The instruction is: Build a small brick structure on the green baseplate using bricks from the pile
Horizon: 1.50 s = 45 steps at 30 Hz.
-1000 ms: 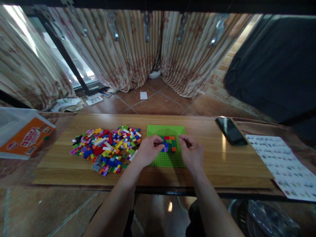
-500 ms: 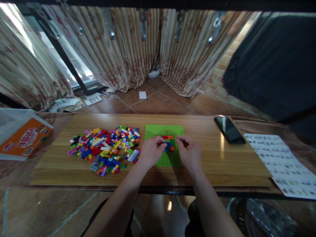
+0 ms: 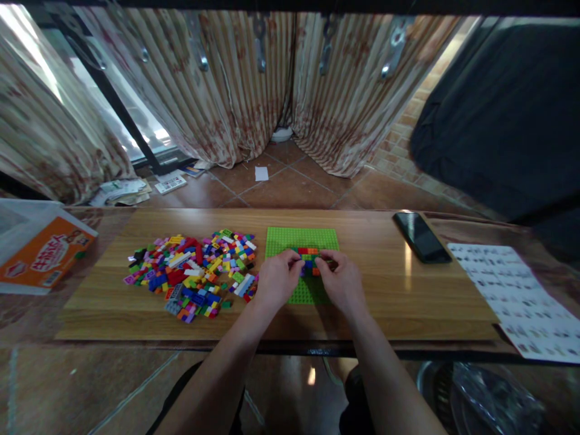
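A small build of toy building bricks (image 3: 309, 258) in red, orange, green and blue sits on a studded green baseplate (image 3: 301, 236). My left hand (image 3: 277, 279) is closed at the build's left side, thumb and fingertips against the bricks. From the right, my right hand (image 3: 343, 281) pinches at the opposite side, its thumb touching the bricks. My fingers cover both ends of the build, so any single loose brick between them cannot be made out. Left of the baseplate lies a wide heap of loose coloured bricks (image 3: 194, 272).
A black phone (image 3: 421, 237) and a printed white sheet (image 3: 516, 296) lie to the right on the wooden board (image 3: 376, 320). At far left stands a clear box with an orange label (image 3: 48, 257). Curtains (image 3: 244, 90) hang beyond the table.
My right hand has moved left, from beside the build to its right side. My left hand stays in nearly the same place at the left side.
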{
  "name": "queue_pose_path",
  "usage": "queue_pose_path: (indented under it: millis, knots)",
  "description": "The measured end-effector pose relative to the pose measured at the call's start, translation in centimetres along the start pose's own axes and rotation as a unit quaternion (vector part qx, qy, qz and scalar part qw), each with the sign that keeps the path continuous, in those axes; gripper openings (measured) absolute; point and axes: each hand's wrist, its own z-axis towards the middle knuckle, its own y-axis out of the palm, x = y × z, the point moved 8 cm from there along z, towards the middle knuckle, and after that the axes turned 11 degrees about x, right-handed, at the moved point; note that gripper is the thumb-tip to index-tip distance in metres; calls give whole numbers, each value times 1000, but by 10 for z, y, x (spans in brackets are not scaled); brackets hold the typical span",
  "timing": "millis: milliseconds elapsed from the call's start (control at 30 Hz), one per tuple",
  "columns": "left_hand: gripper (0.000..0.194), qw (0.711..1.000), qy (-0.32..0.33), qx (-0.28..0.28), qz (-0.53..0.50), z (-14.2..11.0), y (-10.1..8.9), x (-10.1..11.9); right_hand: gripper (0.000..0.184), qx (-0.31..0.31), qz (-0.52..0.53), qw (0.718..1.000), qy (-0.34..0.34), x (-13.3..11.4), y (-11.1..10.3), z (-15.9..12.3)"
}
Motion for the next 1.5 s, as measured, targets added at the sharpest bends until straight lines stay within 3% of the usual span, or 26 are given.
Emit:
queue_pose_path:
  millis: [333,633,1267,1500]
  knots:
    - [16,998,-48,40,4,11,-22,-15,36,-20,-9,1000,10,0,3,0]
    - [42,996,-43,48,59,6,-14,-13,40,-26,-36,999,22,1,8,0]
    - [31,989,-137,6,57,12,-4,-19,34,-1,-64,997,44,3,15,0]
    - [33,987,-152,-10,56,16,-2,-25,34,-24,-60,997,48,6,18,2]
